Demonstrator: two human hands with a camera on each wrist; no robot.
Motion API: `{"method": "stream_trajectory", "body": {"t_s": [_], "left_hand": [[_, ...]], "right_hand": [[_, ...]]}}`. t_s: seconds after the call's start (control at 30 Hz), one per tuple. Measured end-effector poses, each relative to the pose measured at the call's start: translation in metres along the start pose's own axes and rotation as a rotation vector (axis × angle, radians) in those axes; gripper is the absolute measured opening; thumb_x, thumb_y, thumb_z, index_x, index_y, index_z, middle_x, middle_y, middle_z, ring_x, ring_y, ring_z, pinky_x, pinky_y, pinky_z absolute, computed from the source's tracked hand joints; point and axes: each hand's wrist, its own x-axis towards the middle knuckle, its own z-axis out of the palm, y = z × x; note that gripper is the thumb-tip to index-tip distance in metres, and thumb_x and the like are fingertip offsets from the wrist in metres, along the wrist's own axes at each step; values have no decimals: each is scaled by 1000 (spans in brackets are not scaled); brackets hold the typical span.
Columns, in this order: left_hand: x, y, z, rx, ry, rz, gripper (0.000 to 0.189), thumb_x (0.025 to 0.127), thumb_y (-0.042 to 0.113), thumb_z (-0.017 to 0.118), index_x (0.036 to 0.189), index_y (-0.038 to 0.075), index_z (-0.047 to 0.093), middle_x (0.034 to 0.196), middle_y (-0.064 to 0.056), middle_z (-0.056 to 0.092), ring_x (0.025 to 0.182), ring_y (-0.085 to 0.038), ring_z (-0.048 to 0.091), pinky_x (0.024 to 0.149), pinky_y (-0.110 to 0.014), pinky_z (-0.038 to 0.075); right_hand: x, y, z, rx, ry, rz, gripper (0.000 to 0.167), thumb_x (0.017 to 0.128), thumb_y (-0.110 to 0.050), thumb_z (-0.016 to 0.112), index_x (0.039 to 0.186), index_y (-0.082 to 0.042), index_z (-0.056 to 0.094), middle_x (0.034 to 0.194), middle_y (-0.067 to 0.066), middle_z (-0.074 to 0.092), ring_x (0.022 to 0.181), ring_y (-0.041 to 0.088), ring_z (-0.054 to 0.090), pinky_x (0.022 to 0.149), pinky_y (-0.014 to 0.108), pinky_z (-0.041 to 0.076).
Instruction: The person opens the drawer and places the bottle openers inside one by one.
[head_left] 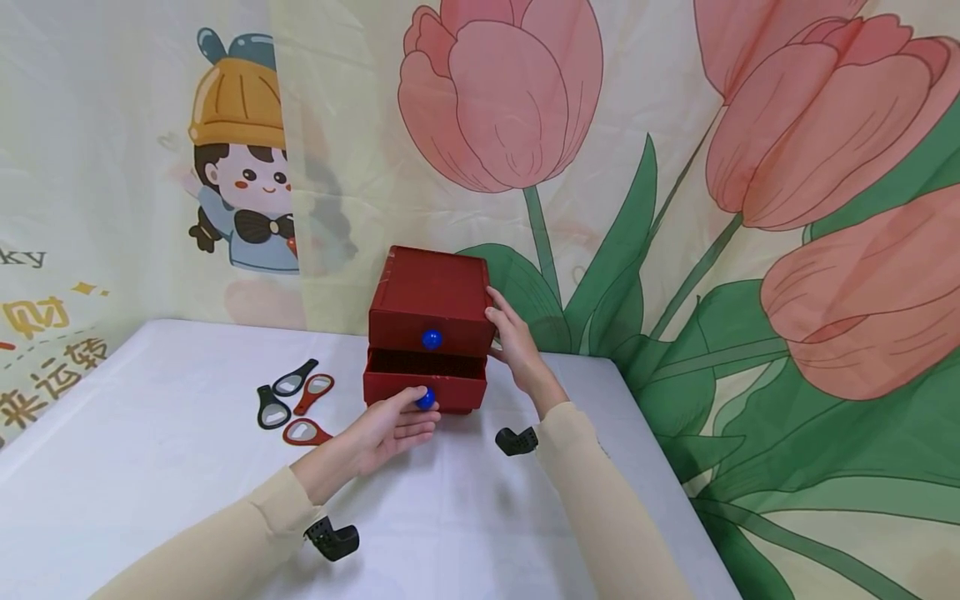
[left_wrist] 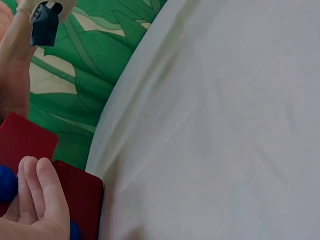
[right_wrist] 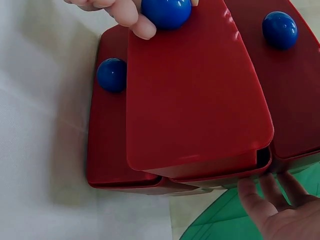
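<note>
A red cabinet [head_left: 429, 283] of stacked drawers with round blue knobs stands on the white-covered table. Its middle drawer [right_wrist: 195, 95] is pulled partway out, and a dark inside shows in the head view. My left hand [head_left: 393, 429] pinches that drawer's blue knob [head_left: 426, 398] between thumb and fingers, the other fingers stretched out below. Against the cabinet's right side rests my right hand [head_left: 519, 342], its fingers extended along the wall. The right wrist view shows the bottom drawer [right_wrist: 112, 135] and the top drawer [right_wrist: 280, 90] pushed in, each with its own knob.
Several small flat tools with round heads and short handles lie left of the cabinet, among them a black one [head_left: 262, 395] and a red one [head_left: 291, 422]. Behind the table [head_left: 187, 483] hangs a printed cloth backdrop [head_left: 360, 167]. A black device [head_left: 516, 442] sits at each wrist.
</note>
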Motion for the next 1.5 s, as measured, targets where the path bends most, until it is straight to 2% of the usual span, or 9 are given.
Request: {"method": "stream_trajectory", "body": {"t_s": [0.53,0.73,1.0,1.5], "left_hand": [[-16,-7,3,-6,0,-7,55,106,43,64,137,-2,62,117,-13,77,103,-23,76,97,-35,61],[-22,-9,4,-11,-10,-12,56,107,43,63,138,-2,61,126,-19,73,104,-23,75,98,-36,61],[-28,-12,4,-22,-35,-5,61,107,45,63,141,-4,58,118,-11,76,106,-22,75,99,-36,60],[-36,-19,6,-68,-21,-22,62,105,46,65,141,-4,59,120,-12,77,106,-22,76,98,-35,61]], "right_hand": [[1,2,0,7,-3,1,56,112,-43,43,167,-41,32,169,1,36,150,35,43,118,61,42],[0,2,-1,11,-3,8,57,112,-43,43,167,-40,31,169,2,35,151,36,42,118,62,41],[0,1,-1,9,-12,-2,57,111,-43,45,166,-42,32,169,3,35,152,36,40,118,63,40],[1,2,0,-3,-9,0,58,111,-44,44,167,-41,30,169,1,35,152,35,40,118,62,42]]}}
